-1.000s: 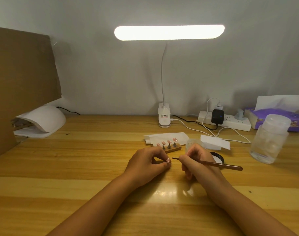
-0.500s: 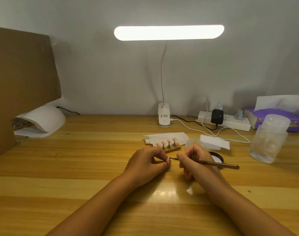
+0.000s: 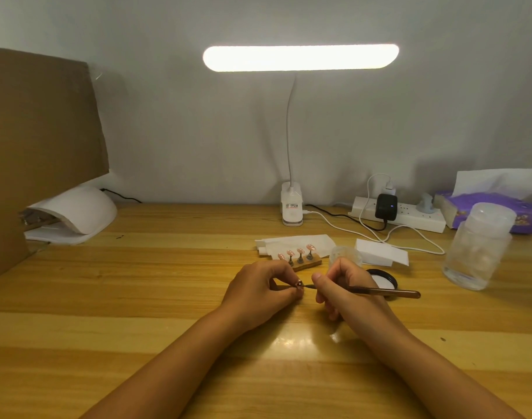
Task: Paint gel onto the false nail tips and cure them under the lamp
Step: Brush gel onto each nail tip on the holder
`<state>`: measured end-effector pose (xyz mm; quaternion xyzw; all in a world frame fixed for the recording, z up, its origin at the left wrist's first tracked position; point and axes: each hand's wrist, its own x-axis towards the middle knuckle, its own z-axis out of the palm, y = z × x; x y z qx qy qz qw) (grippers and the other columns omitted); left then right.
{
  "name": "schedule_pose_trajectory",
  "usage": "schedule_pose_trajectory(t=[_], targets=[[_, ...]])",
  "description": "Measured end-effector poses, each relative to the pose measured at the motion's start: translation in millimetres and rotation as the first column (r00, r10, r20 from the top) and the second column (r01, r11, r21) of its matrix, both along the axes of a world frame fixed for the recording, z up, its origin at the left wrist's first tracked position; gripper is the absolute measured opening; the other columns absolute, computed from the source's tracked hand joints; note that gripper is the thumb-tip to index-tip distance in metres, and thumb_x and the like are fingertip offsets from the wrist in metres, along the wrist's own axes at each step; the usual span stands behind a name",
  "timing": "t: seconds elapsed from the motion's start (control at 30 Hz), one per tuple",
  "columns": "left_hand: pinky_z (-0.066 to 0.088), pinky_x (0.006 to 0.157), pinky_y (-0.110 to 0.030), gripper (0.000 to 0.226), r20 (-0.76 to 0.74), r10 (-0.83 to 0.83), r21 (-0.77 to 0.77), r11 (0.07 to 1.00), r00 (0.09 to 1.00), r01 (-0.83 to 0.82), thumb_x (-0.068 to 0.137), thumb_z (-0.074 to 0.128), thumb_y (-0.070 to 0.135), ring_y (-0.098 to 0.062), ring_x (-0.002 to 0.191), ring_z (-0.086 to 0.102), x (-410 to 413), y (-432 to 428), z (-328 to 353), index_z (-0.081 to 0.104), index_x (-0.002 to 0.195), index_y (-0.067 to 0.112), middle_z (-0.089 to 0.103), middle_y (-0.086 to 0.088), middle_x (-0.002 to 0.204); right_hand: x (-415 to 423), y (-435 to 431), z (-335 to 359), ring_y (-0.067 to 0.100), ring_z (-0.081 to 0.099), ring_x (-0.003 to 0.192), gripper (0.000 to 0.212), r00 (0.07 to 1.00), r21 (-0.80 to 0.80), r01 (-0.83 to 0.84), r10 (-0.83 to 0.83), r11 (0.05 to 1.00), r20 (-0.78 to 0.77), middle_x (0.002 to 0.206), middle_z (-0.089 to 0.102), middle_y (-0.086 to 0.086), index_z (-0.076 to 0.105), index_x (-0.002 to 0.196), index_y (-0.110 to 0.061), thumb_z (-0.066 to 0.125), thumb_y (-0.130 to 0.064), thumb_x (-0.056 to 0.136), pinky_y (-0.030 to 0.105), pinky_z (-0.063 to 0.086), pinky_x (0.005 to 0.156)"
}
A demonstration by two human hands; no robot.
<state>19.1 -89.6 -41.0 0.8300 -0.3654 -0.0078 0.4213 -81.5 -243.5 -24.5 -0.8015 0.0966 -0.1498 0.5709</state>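
Observation:
My left hand (image 3: 260,290) pinches a small false nail tip (image 3: 298,284) on its holder, just above the wooden table. A thin brown brush (image 3: 382,292) lies in the grip of my right hand (image 3: 340,287), and its dark tip touches the nail tip. Behind my hands a wooden stand (image 3: 307,263) carries several pink nail tips (image 3: 301,251) on pegs. An open black gel pot (image 3: 384,278) sits behind my right hand, partly hidden by it. The white curing lamp (image 3: 77,211) stands at the far left of the table.
A lit desk lamp (image 3: 301,57) is clipped at the table's back edge. White paper sheets (image 3: 379,252) lie near the stand. A clear plastic jar (image 3: 479,246), a power strip (image 3: 410,217) with cables and a purple tissue pack (image 3: 494,207) occupy the right. Cardboard (image 3: 31,131) stands at left.
My right hand has brought the brush leftward, so its tip now meets the nail tip held by my left hand. My left hand has stayed in place.

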Motion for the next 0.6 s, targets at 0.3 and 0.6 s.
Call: schedule_pose_trajectory(t=[0.3,0.6], targets=[[0.048,0.066,-0.033,0.011,0.000,-0.003,-0.003,1.000,1.000,0.003,0.081,0.077,0.030,0.000,0.062,0.051,0.6,-0.1,-0.4,0.068,0.081,0.037,0.072,0.018,0.092,0.5,0.8,2.6,0.007,0.058,0.050,0.017,0.998,-0.035,0.000,-0.002,0.999,-0.060,0.064,0.069,-0.002,0.058,0.087,-0.008,0.062,-0.024,0.094,0.020,0.047,0.047],[0.046,0.066,-0.031,0.014,0.016,0.000,0.007,1.000,1.000,0.000,0.083,0.076,0.032,0.000,0.061,0.050,-0.9,-0.1,0.2,0.065,0.078,0.039,0.071,0.020,0.092,-2.8,1.3,10.0,0.012,0.054,0.045,0.023,0.999,0.195,0.048,-0.049,0.980,0.001,0.061,0.067,0.005,0.051,0.092,0.002,0.059,-0.019,0.096,0.021,0.044,0.042]])
